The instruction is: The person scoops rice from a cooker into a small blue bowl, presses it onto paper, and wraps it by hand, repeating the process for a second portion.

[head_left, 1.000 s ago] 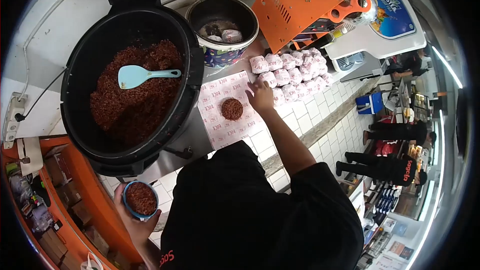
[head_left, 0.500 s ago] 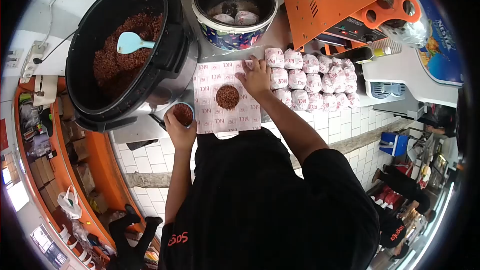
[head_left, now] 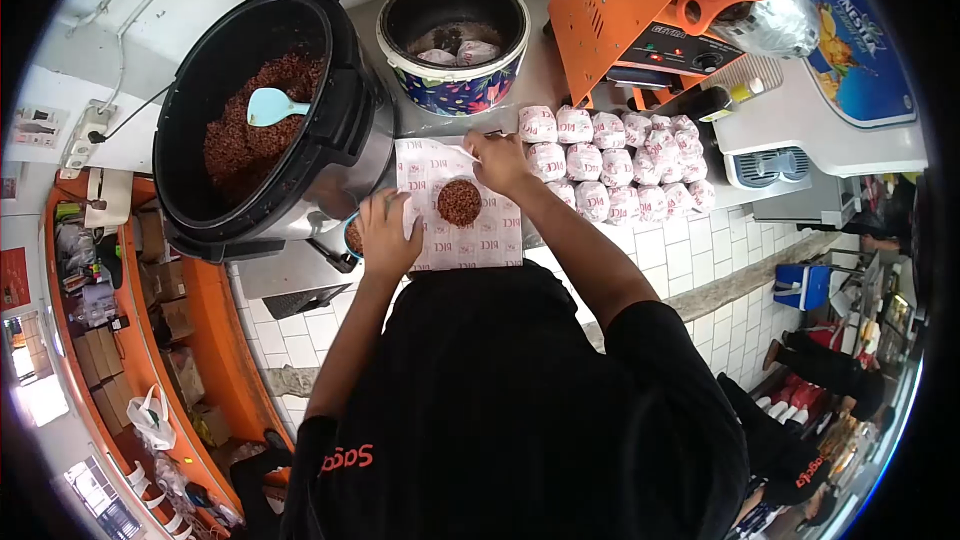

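A sheet of printed wrapping paper (head_left: 440, 252) lies on the counter, bearing a round patty-shaped mound of reddish-brown rice (head_left: 460, 202). At the sheet's upper right, the fingers of my right hand (head_left: 500, 165) are closed on its edge, which lifts a little. My left hand (head_left: 388, 232) is at the left edge of the sheet, fingers apart and touching the paper. Partly hidden behind that hand is a small blue-rimmed cup (head_left: 353, 233) with rice in it.
A large black cooker (head_left: 350, 130) full of rice, with a light-blue paddle (head_left: 272, 107), stands at left. Behind is a patterned pot (head_left: 455, 92) with wrapped portions inside. Several wrapped rice portions (head_left: 585, 162) sit in rows at right, below an orange sealing machine (head_left: 610, 10).
My left hand has let go of the rice cup and moved right to the paper's left edge. My right hand has shifted slightly left, and the sheet's upper right edge is lifted.
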A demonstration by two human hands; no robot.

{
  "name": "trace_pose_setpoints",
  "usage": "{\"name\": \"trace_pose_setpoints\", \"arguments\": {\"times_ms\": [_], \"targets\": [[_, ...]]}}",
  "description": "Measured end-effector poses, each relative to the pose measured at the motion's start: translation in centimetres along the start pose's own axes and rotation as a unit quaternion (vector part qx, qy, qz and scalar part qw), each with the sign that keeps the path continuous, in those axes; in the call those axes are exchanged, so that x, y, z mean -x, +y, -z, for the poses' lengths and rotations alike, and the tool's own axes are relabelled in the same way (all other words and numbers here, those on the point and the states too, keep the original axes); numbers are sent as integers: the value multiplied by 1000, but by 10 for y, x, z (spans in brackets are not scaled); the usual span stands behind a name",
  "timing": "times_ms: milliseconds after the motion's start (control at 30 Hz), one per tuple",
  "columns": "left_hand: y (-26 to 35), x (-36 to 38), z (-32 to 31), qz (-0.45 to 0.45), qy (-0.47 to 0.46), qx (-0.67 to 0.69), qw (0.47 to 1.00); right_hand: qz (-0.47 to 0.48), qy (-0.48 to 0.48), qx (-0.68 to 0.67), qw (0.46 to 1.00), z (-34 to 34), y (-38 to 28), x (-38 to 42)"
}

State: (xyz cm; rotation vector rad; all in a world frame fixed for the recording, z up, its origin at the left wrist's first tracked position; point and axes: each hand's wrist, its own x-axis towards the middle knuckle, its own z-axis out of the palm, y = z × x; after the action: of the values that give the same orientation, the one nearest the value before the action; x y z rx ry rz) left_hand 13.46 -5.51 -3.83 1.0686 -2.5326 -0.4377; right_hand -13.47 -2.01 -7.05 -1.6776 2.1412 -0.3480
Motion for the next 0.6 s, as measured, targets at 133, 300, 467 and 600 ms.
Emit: {"name": "trace_pose_setpoints", "arguments": {"times_ms": [133,300,467,600], "targets": [[4,-75,-13,-127,-28,-29,991,16,-2,117,993,18,-9,1],[-9,-116,-34,-202,-153,-93,963,1,-21,156,987,33,-10,25],[-17,-95,-17,-237,-190,-23,953,31,-2,179,983,19,13,58],[-22,-71,-16,-284,-155,-16,946,82,95,172,977,-9,18,92]]}}
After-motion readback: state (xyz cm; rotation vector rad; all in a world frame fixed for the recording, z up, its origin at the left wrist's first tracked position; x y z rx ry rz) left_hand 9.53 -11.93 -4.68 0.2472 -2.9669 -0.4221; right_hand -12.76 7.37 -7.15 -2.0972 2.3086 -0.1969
